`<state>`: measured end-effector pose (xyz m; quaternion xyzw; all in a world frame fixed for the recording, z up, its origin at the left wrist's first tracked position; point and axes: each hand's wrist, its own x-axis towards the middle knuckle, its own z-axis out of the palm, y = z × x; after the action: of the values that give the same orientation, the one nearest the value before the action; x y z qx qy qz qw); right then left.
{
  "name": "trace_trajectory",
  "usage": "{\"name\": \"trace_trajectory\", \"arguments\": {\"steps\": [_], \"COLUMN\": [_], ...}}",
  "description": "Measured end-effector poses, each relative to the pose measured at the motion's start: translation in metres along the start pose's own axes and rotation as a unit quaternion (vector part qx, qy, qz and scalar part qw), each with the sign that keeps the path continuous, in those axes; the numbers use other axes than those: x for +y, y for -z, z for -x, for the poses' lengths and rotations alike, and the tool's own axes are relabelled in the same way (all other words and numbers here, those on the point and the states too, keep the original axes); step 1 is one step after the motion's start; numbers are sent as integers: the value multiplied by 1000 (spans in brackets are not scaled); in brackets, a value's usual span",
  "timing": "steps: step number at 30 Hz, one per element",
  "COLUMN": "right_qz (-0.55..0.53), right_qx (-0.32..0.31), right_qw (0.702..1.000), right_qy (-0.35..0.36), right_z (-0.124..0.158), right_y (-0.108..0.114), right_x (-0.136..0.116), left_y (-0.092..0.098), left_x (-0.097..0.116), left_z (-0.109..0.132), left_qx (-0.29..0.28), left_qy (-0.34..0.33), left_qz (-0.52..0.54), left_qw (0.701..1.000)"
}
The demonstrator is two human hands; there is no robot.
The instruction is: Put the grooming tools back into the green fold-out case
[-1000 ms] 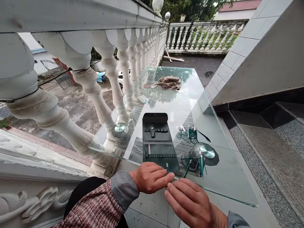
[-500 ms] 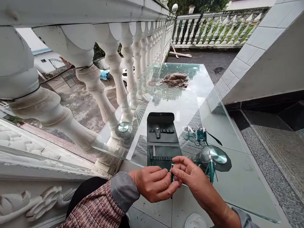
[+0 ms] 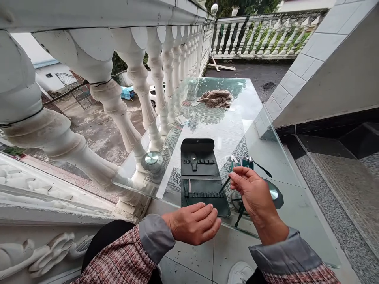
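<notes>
My right hand [image 3: 251, 193] pinches a slim dark green manicure tool [image 3: 225, 184] above the right side of an unfolded black case [image 3: 204, 178]. A thin green shaft with a pale tip also rises from those fingers; whether it is a separate tool is unclear. My left hand [image 3: 194, 224] hovers at the case's near edge, fingers loosely bent, nothing visible in them; its thumb is hidden. The case has rows of elastic loops, a snap strap [image 3: 194, 161] and one slim pale tool [image 3: 190, 187] in its lower panel. Below my right hand a dark green tool [image 3: 240, 215] shows, partly covered.
Beyond my right hand lie green-handled scissors [image 3: 233, 161] and nail clippers [image 3: 247, 161] on the glass table [image 3: 299, 221]. A crumpled brown cloth [image 3: 216, 98] lies at the far end. White balusters [image 3: 114, 108] line the left side; a tiled wall [image 3: 304, 75] slopes at right.
My hands have parted. The right has moved up and right with the slim green tool, over the case's right side; the left stays near the case's front edge, its fingers now looser.
</notes>
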<state>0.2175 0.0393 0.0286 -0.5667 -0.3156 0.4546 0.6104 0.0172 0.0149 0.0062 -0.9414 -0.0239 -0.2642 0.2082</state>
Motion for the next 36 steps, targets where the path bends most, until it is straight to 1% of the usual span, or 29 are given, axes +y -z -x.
{"name": "trace_trajectory", "arguments": {"steps": [3, 6, 10, 14, 18, 22, 24, 25, 28, 31, 34, 36], "right_qz": [21, 45, 90, 159, 207, 255, 294, 322, 407, 450, 471, 480], "right_qx": [-3, -28, -51, -77, -106, -127, -138, -147, -190, -225, -237, -237], "right_qw": [1000, 999, 995, 984, 972, 957, 941, 928, 873, 832, 809, 802], "right_qy": [1, -4, 3, 17, 25, 55, 93, 117, 190, 233, 261, 266], "right_z": [-9, -11, -16, -23, -26, -26, -25, -24, -21, -20, -18, -16], "right_y": [-9, -18, -22, -24, -27, -28, -28, -28, -27, -26, -23, -22], "right_x": [6, 12, 18, 22, 23, 20, 19, 18, 18, 20, 21, 22], "left_y": [-4, -6, -7, -8, -8, -7, -6, -6, -6, -7, -7, -6], "left_x": [0, -1, 0, 1, 1, 0, 1, 1, 0, 0, 0, 1], "left_z": [0, 2, 3, 3, 3, 3, 2, 2, 2, 3, 4, 4], "left_qx": [-19, -15, -9, -9, -12, -13, -10, -6, -1, -6, -16, -20], "left_qy": [11, 15, 23, 26, 22, 21, 22, 23, 26, 26, 23, 18], "left_qz": [9, 15, 14, 21, 28, 27, 24, 24, 25, 25, 24, 25], "left_qw": [1000, 1000, 1000, 999, 999, 999, 999, 999, 999, 999, 999, 999]}}
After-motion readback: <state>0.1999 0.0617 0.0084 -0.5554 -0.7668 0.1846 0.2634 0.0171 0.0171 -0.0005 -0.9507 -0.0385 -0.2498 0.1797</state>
